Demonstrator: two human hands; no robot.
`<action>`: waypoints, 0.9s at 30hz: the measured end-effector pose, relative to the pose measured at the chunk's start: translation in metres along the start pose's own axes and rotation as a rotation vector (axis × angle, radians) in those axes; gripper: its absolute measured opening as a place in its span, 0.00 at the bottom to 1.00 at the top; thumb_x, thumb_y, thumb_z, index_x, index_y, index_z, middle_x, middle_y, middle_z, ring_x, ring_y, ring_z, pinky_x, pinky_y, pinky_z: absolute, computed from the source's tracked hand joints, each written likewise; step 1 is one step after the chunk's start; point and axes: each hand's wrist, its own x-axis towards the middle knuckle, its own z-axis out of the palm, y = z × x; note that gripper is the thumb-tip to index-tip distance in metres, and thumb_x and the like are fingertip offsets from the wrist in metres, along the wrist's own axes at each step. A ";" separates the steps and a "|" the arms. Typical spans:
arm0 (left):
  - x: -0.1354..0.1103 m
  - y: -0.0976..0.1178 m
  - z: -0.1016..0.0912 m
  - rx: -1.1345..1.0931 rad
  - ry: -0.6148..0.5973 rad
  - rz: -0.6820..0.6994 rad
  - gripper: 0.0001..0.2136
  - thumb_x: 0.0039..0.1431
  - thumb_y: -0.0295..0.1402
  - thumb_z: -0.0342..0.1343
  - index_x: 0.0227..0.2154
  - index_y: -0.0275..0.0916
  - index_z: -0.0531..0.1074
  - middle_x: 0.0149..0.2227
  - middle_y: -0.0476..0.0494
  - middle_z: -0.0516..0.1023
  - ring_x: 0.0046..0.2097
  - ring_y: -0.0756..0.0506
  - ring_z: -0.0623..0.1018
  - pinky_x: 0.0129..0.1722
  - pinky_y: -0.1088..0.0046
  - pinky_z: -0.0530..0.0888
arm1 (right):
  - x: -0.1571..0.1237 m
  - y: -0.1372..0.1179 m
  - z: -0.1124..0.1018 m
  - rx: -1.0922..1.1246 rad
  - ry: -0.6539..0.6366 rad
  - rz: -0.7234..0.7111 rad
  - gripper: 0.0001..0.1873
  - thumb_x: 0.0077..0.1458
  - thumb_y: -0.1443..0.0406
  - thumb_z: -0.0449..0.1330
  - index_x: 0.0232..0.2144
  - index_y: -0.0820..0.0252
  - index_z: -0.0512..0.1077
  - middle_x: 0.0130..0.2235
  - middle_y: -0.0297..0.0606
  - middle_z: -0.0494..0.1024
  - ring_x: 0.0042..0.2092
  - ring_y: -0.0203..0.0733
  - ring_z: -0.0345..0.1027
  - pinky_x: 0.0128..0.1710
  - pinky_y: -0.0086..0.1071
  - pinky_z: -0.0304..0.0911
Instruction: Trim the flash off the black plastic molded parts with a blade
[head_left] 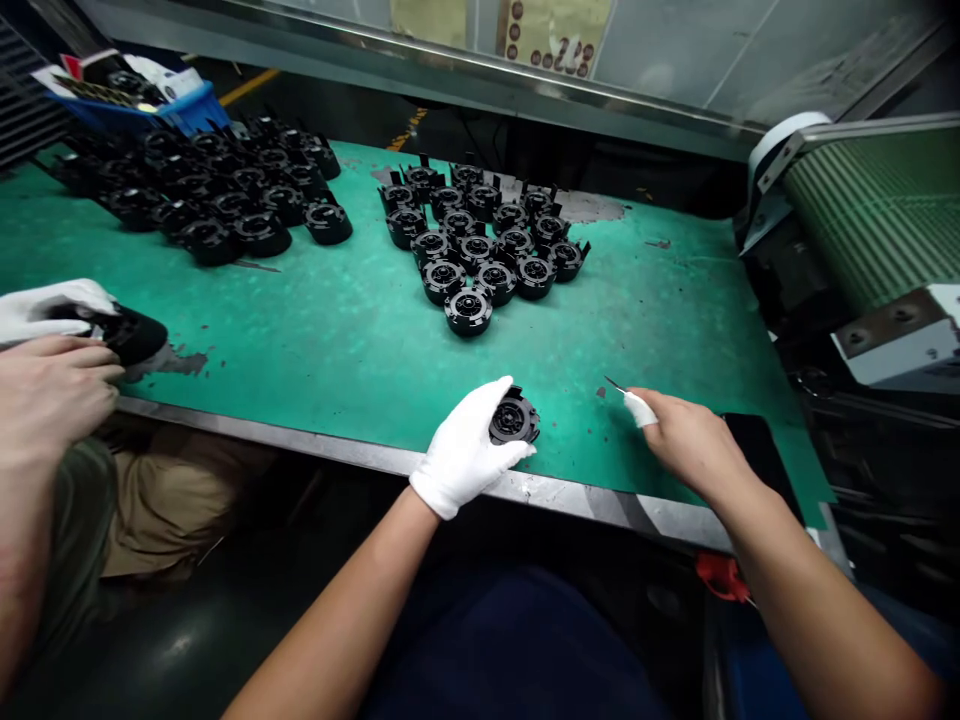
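Note:
Near the front edge of the green table mat, my left hand in a white glove is closed around a round black plastic part. Its ringed face with a hub points up, and the glove hides its left side. To the right, apart from the part, my bare right hand grips a small thin-bladed knife whose tip points left. Something white, a wrap or a finger cover, is at the thumb and fingertips; the handle is hidden in the hand. Beyond my left hand stand several similar black parts, grouped closely.
A larger cluster of black parts stands back left, before a blue basket. At left, a co-worker's hands hold another black part. A green conveyor belt is at right; a flat black object lies beside my right forearm.

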 end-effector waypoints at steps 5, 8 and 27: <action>0.012 -0.017 -0.057 0.038 -0.387 0.162 0.36 0.54 0.42 0.66 0.65 0.51 0.60 0.68 0.51 0.62 0.68 0.42 0.64 0.68 0.65 0.61 | -0.018 -0.007 0.001 0.365 0.034 -0.262 0.21 0.65 0.62 0.51 0.58 0.57 0.69 0.56 0.42 0.77 0.54 0.48 0.72 0.52 0.38 0.68; 0.003 -0.026 -0.089 0.051 -0.311 0.095 0.27 0.61 0.44 0.60 0.63 0.53 0.63 0.67 0.54 0.63 0.68 0.42 0.64 0.68 0.63 0.61 | -0.031 -0.013 0.005 0.439 0.002 -0.337 0.21 0.67 0.64 0.48 0.59 0.57 0.68 0.55 0.41 0.77 0.54 0.45 0.72 0.52 0.36 0.67; -0.022 -0.002 0.024 -0.006 0.285 -0.031 0.44 0.54 0.50 0.66 0.66 0.36 0.52 0.61 0.30 0.68 0.63 0.35 0.70 0.64 0.53 0.68 | 0.038 -0.051 -0.025 -0.111 -0.199 -0.637 0.19 0.69 0.60 0.48 0.55 0.49 0.72 0.37 0.37 0.76 0.40 0.45 0.71 0.34 0.36 0.56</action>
